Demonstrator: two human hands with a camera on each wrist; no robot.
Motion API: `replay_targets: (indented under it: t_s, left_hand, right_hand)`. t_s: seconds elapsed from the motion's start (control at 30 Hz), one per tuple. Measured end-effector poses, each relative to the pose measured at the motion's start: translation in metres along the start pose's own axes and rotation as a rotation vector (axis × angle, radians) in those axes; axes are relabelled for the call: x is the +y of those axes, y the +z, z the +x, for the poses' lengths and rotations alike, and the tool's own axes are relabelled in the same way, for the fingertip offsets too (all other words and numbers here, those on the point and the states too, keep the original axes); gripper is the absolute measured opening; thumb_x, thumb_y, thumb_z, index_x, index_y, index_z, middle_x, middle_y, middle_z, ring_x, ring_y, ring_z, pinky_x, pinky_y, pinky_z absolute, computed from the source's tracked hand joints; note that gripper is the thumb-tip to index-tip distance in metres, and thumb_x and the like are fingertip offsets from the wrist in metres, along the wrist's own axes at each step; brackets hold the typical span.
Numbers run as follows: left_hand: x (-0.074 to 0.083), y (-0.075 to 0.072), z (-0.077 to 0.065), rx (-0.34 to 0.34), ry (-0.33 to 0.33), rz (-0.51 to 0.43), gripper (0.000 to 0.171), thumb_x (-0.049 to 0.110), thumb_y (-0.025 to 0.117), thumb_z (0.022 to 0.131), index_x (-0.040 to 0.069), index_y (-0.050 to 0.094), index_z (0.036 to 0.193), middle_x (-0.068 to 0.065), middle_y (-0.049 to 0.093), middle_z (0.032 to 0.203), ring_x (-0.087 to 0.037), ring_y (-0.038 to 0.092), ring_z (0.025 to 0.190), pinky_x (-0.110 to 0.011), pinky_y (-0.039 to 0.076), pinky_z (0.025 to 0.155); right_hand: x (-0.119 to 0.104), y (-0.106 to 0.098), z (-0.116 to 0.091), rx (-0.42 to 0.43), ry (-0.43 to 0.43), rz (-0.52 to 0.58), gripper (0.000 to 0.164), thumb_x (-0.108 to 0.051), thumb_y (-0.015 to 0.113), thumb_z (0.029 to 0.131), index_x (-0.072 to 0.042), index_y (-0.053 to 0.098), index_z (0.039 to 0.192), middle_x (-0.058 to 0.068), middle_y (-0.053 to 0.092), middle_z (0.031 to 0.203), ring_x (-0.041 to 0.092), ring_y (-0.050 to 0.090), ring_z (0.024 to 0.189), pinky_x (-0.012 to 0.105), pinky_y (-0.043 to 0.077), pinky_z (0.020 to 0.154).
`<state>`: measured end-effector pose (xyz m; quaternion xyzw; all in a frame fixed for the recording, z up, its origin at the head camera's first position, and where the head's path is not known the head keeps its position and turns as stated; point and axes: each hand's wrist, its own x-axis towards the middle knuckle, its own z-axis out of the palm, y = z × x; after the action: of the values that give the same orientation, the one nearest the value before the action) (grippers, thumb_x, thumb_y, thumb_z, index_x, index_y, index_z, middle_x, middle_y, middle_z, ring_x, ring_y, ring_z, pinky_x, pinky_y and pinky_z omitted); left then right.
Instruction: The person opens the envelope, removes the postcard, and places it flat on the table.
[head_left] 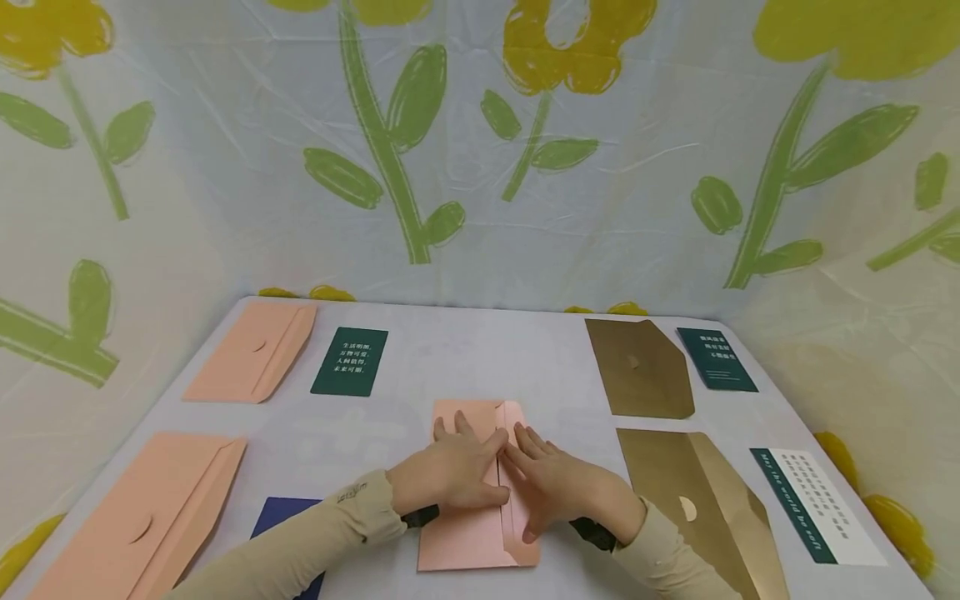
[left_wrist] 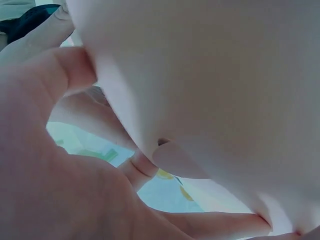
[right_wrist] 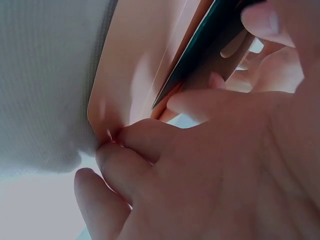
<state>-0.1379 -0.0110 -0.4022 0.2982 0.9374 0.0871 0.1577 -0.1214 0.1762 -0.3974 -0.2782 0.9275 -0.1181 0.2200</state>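
A pink envelope [head_left: 457,542] lies on the table in front of me, its flap side to the right. My left hand [head_left: 456,471] rests on its body with fingers spread. Over the flap [head_left: 519,537] lies my right hand [head_left: 562,485], fingers extended and fingertips close to the left hand. In the right wrist view, the right fingers [right_wrist: 127,172] touch the edge of the pink paper, and a dark green card [right_wrist: 192,55] shows at the envelope's opening. The left wrist view has the pink surface [left_wrist: 210,90] very close, beside the left thumb and fingers.
Two more pink envelopes [head_left: 240,354] lie at the left, near a green card [head_left: 349,361] and a partly covered blue item [head_left: 281,510]. Brown envelopes [head_left: 637,371] and printed cards [head_left: 716,358] lie at the right. A flowered cloth [head_left: 600,225] stands behind the table.
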Motion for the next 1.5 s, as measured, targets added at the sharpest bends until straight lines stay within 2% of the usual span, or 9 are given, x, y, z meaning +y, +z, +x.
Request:
replay_targets:
  t_s: [0.3, 0.63, 0.93, 1.13, 1.2, 1.3, 1.37, 1.4, 1.5]
  left_hand:
    - [0.001, 0.002, -0.001, 0.008, 0.01, 0.026, 0.051, 0.051, 0.055, 0.089, 0.018, 0.047, 0.127, -0.031, 0.051, 0.137, -0.058, 0.025, 0.138, -0.075, 0.017, 0.105]
    - [0.001, 0.002, -0.003, -0.001, -0.018, 0.039, 0.054, 0.053, 0.058, 0.088, 0.02, 0.047, 0.129, -0.034, 0.046, 0.14, -0.058, 0.028, 0.137, -0.072, 0.018, 0.108]
    - [0.0, 0.001, -0.004, 0.004, 0.0, 0.077, 0.067, 0.063, 0.056, 0.089, 0.019, 0.045, 0.139, -0.037, 0.043, 0.141, -0.059, 0.029, 0.136, -0.073, 0.02, 0.106]
    - [0.001, 0.0, -0.004, 0.005, -0.006, 0.072, 0.062, 0.068, 0.053, 0.09, 0.022, 0.046, 0.131, -0.039, 0.043, 0.139, -0.061, 0.033, 0.132, -0.071, 0.02, 0.108]
    - [0.001, 0.0, -0.004, 0.003, -0.014, 0.071, 0.064, 0.066, 0.052, 0.09, 0.021, 0.046, 0.136, -0.039, 0.043, 0.14, -0.062, 0.034, 0.132, -0.071, 0.02, 0.108]
    - [0.001, 0.001, -0.003, 0.011, -0.007, 0.083, 0.06, 0.061, 0.054, 0.09, 0.021, 0.048, 0.134, -0.039, 0.044, 0.139, -0.061, 0.037, 0.13, -0.071, 0.021, 0.107]
    - [0.0, 0.002, -0.003, 0.013, -0.005, 0.095, 0.058, 0.06, 0.055, 0.089, 0.021, 0.05, 0.132, -0.039, 0.044, 0.138, -0.061, 0.039, 0.128, -0.072, 0.022, 0.107]
    - [0.0, 0.002, -0.002, 0.016, -0.001, 0.105, 0.055, 0.061, 0.056, 0.089, 0.022, 0.051, 0.128, -0.039, 0.045, 0.137, -0.06, 0.04, 0.128, -0.072, 0.023, 0.106]
    - [0.0, 0.004, -0.002, 0.019, -0.013, 0.111, 0.063, 0.065, 0.058, 0.087, 0.023, 0.052, 0.134, -0.041, 0.041, 0.14, -0.064, 0.042, 0.124, -0.069, 0.034, 0.102]
  right_hand:
    - [-0.001, 0.001, 0.0, -0.007, 0.046, 0.019, 0.1, -0.037, 0.092, 0.067, -0.022, 0.043, 0.152, 0.022, 0.011, 0.163, 0.038, 0.013, 0.149, 0.055, 0.032, 0.111]
    - [0.0, -0.001, 0.002, 0.009, -0.039, 0.005, 0.07, -0.036, 0.077, 0.086, -0.01, 0.051, 0.145, 0.032, 0.017, 0.158, 0.044, 0.015, 0.147, 0.057, 0.028, 0.112]
    - [-0.001, -0.004, 0.003, 0.012, -0.021, 0.069, 0.062, -0.035, 0.073, 0.09, -0.009, 0.055, 0.142, 0.032, 0.018, 0.157, 0.045, 0.016, 0.147, 0.059, 0.031, 0.11]
    - [0.007, -0.008, 0.005, 0.03, -0.051, 0.15, 0.051, -0.028, 0.07, 0.093, -0.004, 0.059, 0.138, 0.034, 0.021, 0.156, 0.045, 0.02, 0.146, 0.058, 0.033, 0.109]
    - [0.008, -0.01, 0.005, 0.039, -0.075, 0.156, 0.047, -0.025, 0.068, 0.095, -0.002, 0.061, 0.135, 0.035, 0.024, 0.154, 0.047, 0.023, 0.144, 0.057, 0.034, 0.108]
    - [0.012, -0.012, 0.006, 0.059, -0.122, 0.154, 0.039, -0.022, 0.066, 0.096, 0.001, 0.066, 0.127, 0.037, 0.029, 0.15, 0.048, 0.03, 0.14, 0.054, 0.039, 0.105]
    - [0.016, -0.013, 0.008, 0.075, -0.151, 0.164, 0.029, -0.021, 0.066, 0.096, 0.002, 0.073, 0.114, 0.036, 0.033, 0.149, 0.046, 0.034, 0.139, 0.046, 0.045, 0.1]
    - [0.018, -0.014, 0.009, 0.08, -0.161, 0.179, 0.025, -0.02, 0.067, 0.096, 0.002, 0.076, 0.105, 0.036, 0.034, 0.148, 0.043, 0.044, 0.134, 0.04, 0.049, 0.093]
    - [0.023, -0.014, 0.011, 0.092, -0.169, 0.234, 0.025, -0.018, 0.068, 0.095, -0.003, 0.074, 0.075, 0.035, 0.037, 0.147, 0.028, 0.067, 0.095, 0.024, 0.045, 0.067]
